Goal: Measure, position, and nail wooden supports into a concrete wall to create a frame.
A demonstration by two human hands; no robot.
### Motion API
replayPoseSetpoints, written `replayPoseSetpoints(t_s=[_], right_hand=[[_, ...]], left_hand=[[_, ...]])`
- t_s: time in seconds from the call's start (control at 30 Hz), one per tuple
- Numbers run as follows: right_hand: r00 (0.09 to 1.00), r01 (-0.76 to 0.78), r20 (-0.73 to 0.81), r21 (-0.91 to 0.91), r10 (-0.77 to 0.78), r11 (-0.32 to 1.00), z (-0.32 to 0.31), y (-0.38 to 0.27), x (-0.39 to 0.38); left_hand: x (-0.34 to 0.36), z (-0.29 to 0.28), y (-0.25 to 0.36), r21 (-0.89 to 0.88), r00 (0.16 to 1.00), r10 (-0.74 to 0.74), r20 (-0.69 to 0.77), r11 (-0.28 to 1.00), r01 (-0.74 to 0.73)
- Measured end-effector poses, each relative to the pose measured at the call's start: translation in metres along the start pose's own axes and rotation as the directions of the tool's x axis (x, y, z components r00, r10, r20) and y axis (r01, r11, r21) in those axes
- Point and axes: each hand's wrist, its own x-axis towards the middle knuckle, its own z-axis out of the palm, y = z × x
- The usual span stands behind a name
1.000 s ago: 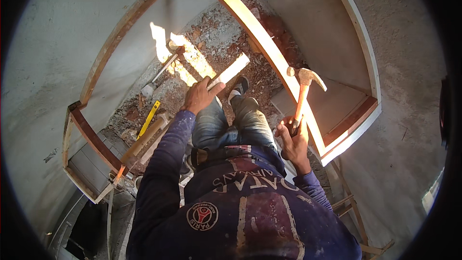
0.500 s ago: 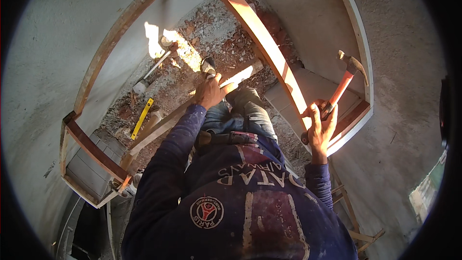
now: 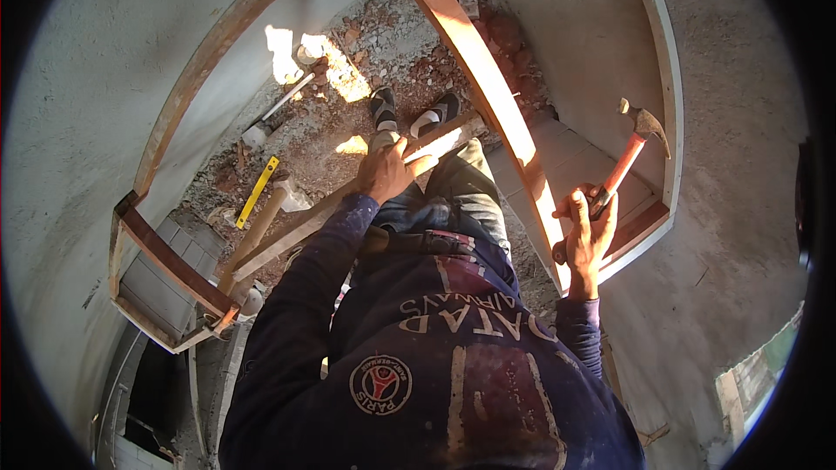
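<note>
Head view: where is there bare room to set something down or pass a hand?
Bare-looking: the grey surface as seen between the sunlit beam and hammer; the grey slabs between the left short rail and pale lower rail. Crowded: around the left hand, plank, yellow level and rubble.

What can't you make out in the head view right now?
Head view:
- Left hand: its back hides the palm and part of the wooden strip it holds.
- Hammer: part of the handle is hidden by the fingers of the right hand.
- Wooden frame: far corner cut off by the top edge.
- Opening at lower left: too dark inside.
</note>
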Motion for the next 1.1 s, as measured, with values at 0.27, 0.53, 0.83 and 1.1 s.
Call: replayPoseSetpoints(t_s=[0.27, 0.53, 0.83, 1.1], right_hand=[[0.983, -0.094, 0.162, 0.01, 0.091, 0.996, -0.018, -0.001, 0.046], [0.885, -0.377, 0.325, 0.078, 0.334, 0.923, -0.013, 0.063, 0.119], [0.56, -0.766, 0.403, -0.08, 0.724, 0.638, 0.038, 0.125, 0.177], [0.467, -0.78, 0.484, -0.169, 0.739, 0.603, 0.072, 0.154, 0.182]], left_hand=[[-0.019, -0.009, 0.02, 0.057, 0.995, -0.101, -0.014, 0.993, 0.102], [-0.012, -0.02, 0.02, 0.015, 1.0, -0.002, -0.022, 1.0, 0.002], [-0.007, -0.026, 0.02, -0.163, 0.994, -0.028, 0.11, 0.986, 0.045], [-0.015, -0.015, 0.02, -0.195, 0.977, -0.103, 0.189, 0.971, 0.14]])
